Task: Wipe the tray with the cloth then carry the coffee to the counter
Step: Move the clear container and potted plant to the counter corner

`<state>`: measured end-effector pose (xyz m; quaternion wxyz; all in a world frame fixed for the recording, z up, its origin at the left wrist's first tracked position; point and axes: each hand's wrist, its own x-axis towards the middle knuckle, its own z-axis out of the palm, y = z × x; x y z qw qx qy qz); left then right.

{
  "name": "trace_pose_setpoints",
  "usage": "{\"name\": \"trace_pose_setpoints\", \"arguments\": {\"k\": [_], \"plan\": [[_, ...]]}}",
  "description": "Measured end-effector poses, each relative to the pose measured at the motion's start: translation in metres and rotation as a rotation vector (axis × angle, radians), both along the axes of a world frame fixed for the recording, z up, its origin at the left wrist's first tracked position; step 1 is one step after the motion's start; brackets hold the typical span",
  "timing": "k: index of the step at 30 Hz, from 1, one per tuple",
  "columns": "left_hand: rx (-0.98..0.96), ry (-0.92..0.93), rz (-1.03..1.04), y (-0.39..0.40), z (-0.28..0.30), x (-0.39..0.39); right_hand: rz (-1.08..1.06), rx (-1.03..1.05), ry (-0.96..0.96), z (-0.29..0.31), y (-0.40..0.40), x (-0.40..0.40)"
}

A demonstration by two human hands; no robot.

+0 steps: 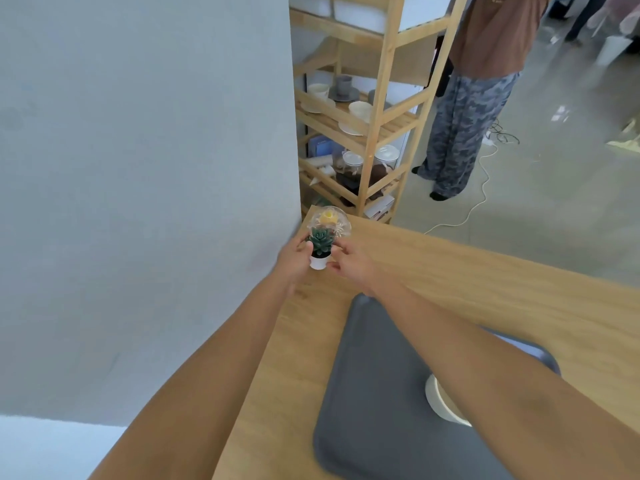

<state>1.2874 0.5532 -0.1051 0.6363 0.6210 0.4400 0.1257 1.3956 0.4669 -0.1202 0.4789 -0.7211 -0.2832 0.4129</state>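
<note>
A dark grey tray [374, 393] lies on the wooden counter [485, 282] in front of me. A white cup [437, 400] stands on the tray, mostly hidden under my right forearm. Far from the tray, at the counter's back left corner, both hands hold a small succulent in a white pot [320, 249]. My left hand [294, 258] grips its left side and my right hand [346, 263] its right side. No cloth is in sight.
A clear glass dome with a yellow object inside [329, 220] stands just behind the pot. A grey wall [138, 168] borders the counter on the left. Beyond it is a wooden shelf [374, 109] with cups and jars, and a person stands [471, 109] beside it.
</note>
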Motion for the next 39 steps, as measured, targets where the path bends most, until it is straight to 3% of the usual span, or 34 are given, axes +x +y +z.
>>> {"name": "trace_pose_setpoints", "arguments": {"k": [9,15,22,27,33,36,39], "plan": [[-0.001,0.002,0.043,0.007,-0.008,0.0,0.032,-0.053,-0.039,-0.011,0.013,0.002],[0.193,0.061,0.105,-0.018,0.0,-0.014,0.066,-0.117,-0.201,0.021,-0.023,0.013],[0.387,0.025,0.04,-0.077,0.008,-0.055,-0.122,-0.038,-0.267,0.064,-0.123,0.038],[0.519,0.155,-0.024,-0.146,0.004,-0.084,-0.267,-0.011,-0.351,0.065,-0.229,0.034],[0.691,0.128,-0.139,-0.237,-0.038,-0.126,-0.37,-0.107,-0.589,0.032,-0.364,-0.019],[0.96,0.245,-0.258,-0.279,-0.065,-0.151,-0.374,-0.206,-0.608,-0.003,-0.407,-0.06],[1.034,0.317,-0.43,-0.312,-0.082,-0.172,-0.259,-0.27,-0.641,-0.032,-0.428,-0.109]]}}
